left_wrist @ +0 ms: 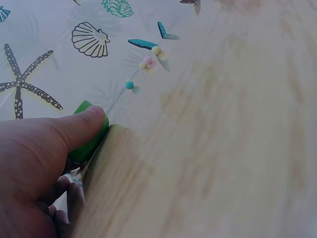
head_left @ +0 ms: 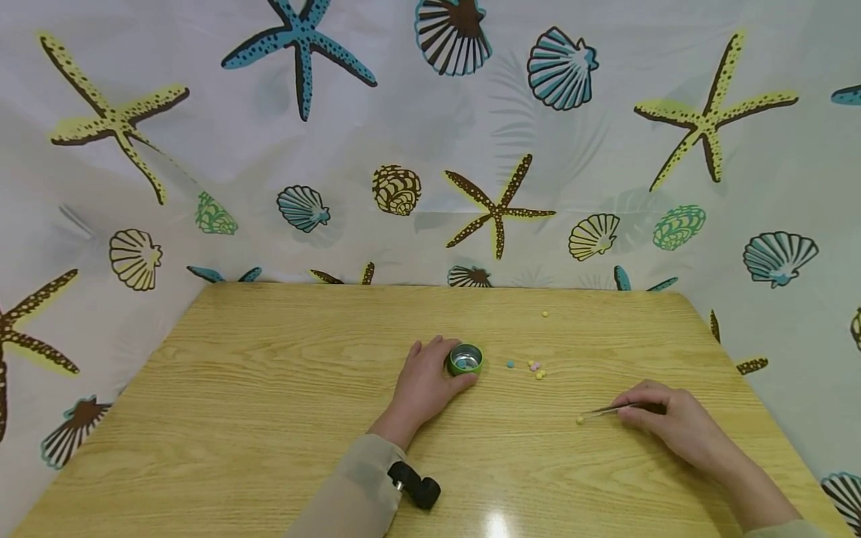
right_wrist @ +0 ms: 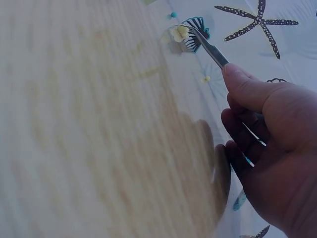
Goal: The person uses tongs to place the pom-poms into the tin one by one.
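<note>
My left hand [head_left: 425, 382] holds a small round green tin [head_left: 467, 349], thumb on the near side and fingers around the far side. The tin stands upright, and a blue bead [head_left: 461, 364] shows inside it. In the left wrist view, the thumb lies against the green wall [left_wrist: 91, 141]. My right hand [head_left: 679, 426] pinches a pair of metal tweezers [right_wrist: 214, 52] between thumb and fingers. At the tweezer tips is a yellow bead [head_left: 580, 420], low over the table; whether it touches the wood I cannot tell.
Right of the tin lie a blue bead [head_left: 510, 365], a pink bead [head_left: 534, 366] and some yellow beads [head_left: 540, 375]. Another yellow bead [head_left: 545, 314] lies farther back on the wooden table [head_left: 269, 418]. A cloth with shells and starfish [head_left: 377, 246] hangs behind.
</note>
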Demonstrator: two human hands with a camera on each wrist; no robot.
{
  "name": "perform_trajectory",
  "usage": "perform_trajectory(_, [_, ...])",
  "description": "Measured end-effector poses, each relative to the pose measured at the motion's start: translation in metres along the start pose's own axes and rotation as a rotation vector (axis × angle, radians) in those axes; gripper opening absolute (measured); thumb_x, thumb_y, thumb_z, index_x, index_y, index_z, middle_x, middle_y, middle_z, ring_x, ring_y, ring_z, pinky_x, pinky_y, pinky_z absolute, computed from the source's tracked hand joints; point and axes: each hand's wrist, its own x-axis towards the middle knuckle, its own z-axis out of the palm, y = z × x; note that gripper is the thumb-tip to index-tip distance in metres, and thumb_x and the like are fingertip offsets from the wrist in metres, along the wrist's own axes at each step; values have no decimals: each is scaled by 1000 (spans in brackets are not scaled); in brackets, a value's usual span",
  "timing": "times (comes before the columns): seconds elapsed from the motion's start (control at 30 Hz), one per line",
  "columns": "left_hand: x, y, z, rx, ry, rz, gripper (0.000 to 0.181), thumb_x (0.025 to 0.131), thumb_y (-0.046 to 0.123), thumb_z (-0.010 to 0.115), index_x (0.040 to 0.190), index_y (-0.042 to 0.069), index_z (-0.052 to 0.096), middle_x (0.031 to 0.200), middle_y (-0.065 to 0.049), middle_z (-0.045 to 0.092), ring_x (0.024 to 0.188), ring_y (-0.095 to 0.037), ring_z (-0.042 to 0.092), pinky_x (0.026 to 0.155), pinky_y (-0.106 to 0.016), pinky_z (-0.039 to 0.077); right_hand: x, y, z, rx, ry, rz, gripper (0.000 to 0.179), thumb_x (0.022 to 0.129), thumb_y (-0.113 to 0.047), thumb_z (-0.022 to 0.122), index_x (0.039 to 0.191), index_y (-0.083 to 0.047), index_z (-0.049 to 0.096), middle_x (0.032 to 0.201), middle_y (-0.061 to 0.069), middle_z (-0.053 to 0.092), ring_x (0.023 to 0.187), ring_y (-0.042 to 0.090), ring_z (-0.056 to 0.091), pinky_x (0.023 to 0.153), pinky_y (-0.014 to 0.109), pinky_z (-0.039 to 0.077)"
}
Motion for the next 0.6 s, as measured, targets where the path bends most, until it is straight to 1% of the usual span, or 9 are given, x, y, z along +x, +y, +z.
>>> perform_trajectory(0.13, [0,0,0,0,1,2,64,98,35,88,148,3,65,151,-18,65,156,-40,46,136,-57,19,3,-3,0,-20,35,6,15,107,-33,76,118,-26,84,118,-8,74,113,10,64,92,21,53])
perform_trajectory(0.23, [0,0,0,0,3,5,63,98,35,88,148,3,66,151,-18,66,155,-41,46,136,-57,19,6,-8,1,-30,62,-8,17,108,-36,75,119,-26,84,118,-9,74,116,9,64,96,19,52])
perform_trajectory(0.3, [-1,0,0,0,3,6,63,98,35,88,148,3,66,150,-18,66,155,-41,46,136,-57,19,8,-11,1,-36,87,-22,18,109,-37,74,119,-26,84,117,-8,74,116,9,64,99,21,52])
perform_trajectory(0.4, [-1,0,-1,-4,3,6,63,98,35,88,148,3,66,150,-18,66,155,-41,46,136,-57,19,12,-19,3,-24,123,-26,18,109,-36,74,119,-25,85,118,-6,74,118,11,64,107,32,51])
perform_trajectory(0.47, [-1,0,-1,-5,2,5,63,98,35,88,148,3,66,150,-18,66,156,-41,46,136,-57,19,15,-24,6,-9,138,-19,20,109,-36,74,119,-23,85,119,-4,75,120,15,63,111,43,51])
perform_trajectory(0.53, [0,-1,0,-6,2,6,63,98,35,88,148,3,66,150,-18,66,156,-41,46,136,-57,18,18,-29,8,10,150,-9,22,109,-36,75,121,-21,85,122,-2,75,124,20,63,113,53,50])
perform_trajectory(0.6, [-1,-1,0,-7,2,6,63,98,35,88,148,3,65,151,-18,66,156,-40,46,136,-57,18,21,-34,11,21,160,-5,23,109,-36,75,122,-20,84,124,1,75,127,26,63,113,58,49])
